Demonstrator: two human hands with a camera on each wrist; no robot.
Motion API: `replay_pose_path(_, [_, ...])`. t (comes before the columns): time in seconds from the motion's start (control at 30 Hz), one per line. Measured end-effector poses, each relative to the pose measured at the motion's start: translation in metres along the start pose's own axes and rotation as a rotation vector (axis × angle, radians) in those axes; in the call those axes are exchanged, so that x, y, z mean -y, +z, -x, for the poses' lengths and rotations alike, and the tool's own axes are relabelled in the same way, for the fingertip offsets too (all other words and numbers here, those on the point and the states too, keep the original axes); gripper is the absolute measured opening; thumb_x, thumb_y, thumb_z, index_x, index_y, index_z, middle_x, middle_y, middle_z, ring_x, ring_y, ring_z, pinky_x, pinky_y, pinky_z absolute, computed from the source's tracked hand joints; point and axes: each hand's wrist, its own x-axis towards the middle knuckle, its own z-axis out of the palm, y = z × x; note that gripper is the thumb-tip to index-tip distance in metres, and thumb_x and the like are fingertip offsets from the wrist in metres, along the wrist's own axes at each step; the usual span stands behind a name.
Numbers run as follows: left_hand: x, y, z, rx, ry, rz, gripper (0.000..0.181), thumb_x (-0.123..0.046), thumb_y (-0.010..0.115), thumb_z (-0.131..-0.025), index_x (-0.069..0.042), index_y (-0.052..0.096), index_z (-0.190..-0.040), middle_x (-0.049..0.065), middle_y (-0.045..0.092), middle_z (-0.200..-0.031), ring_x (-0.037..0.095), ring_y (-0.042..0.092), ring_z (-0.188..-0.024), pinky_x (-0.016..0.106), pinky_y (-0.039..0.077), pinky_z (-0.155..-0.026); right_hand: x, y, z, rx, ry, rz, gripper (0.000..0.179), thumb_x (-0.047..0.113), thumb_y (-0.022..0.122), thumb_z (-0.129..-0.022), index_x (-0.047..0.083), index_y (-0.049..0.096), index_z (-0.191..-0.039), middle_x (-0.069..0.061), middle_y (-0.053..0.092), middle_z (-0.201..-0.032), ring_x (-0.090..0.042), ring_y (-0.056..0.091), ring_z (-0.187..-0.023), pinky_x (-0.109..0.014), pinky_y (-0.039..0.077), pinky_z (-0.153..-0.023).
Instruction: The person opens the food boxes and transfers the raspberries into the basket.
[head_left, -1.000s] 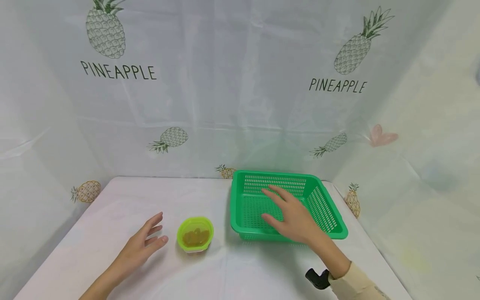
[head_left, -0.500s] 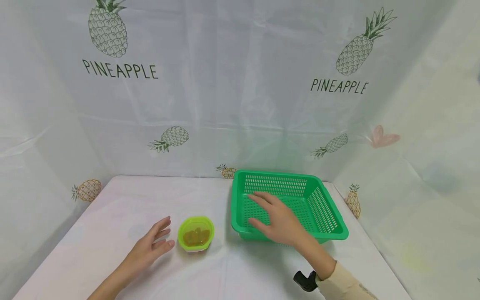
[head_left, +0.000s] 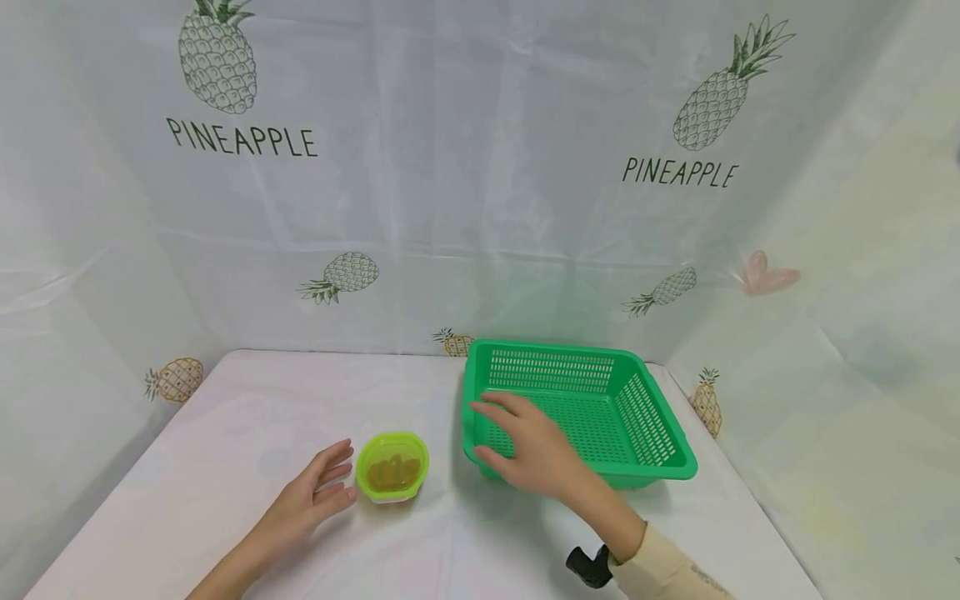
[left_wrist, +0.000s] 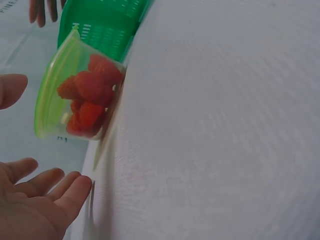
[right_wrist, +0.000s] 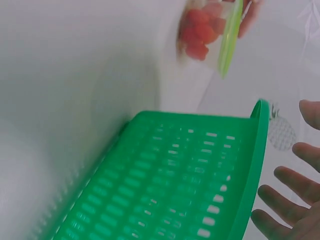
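My left hand (head_left: 309, 498) and right hand (head_left: 534, 454), loose-fingered and apart, flank the tub (head_left: 393, 472), which stands base-down, presumably for stability, seemingly untouched.

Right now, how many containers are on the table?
2: a clear, lime-lidded tub of red pieces just right of the left hand, and a green perforated plastic basket farther right, partly behind the right hand. Something small could be hidden.
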Motion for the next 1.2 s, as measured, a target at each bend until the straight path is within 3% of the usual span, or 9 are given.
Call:
replay_pose_path(0.17, [0.004,0.001,-0.001,0.024,0.007,0.053,0.079,-0.027,0.073,-0.103,-0.009,0.028,-0.166,0.019,0.035,-0.169,0.042,0.039,-0.153,0.015,0.044,-0.11,0.009,0.006,-0.005,0.005,-0.029,0.0,0.057,0.034,0.082,-0.095,0.019,0.064,-0.147,-0.008,0.06,-0.15,-0.028,0.056,-0.141,-0.05,0.052,-0.111])
replay_pose_path(0.57, [0.006,0.008,-0.006,0.055,0.045,0.091,0.083,-0.021,0.077,-0.1,-0.006,0.028,-0.165,0.021,0.037,-0.167,0.041,0.042,-0.151,0.02,0.045,-0.113,0.023,0.02,-0.014,0.025,-0.08,0.001,0.054,0.037,0.081,-0.096,0.023,0.065,-0.145,-0.004,0.061,-0.15,-0.024,0.056,-0.14,-0.045,0.054,-0.109])
replay_pose_path(1.2, [0.007,0.014,-0.011,0.096,-0.002,0.186,0.09,-0.018,0.082,-0.095,-0.014,0.027,-0.166,0.022,0.041,-0.163,0.04,0.044,-0.15,0.018,0.047,-0.11,0.034,0.037,-0.017,0.063,-0.11,0.037,0.05,0.035,0.08,-0.096,0.022,0.067,-0.143,-0.002,0.063,-0.146,-0.021,0.058,-0.137,-0.043,0.052,-0.111])
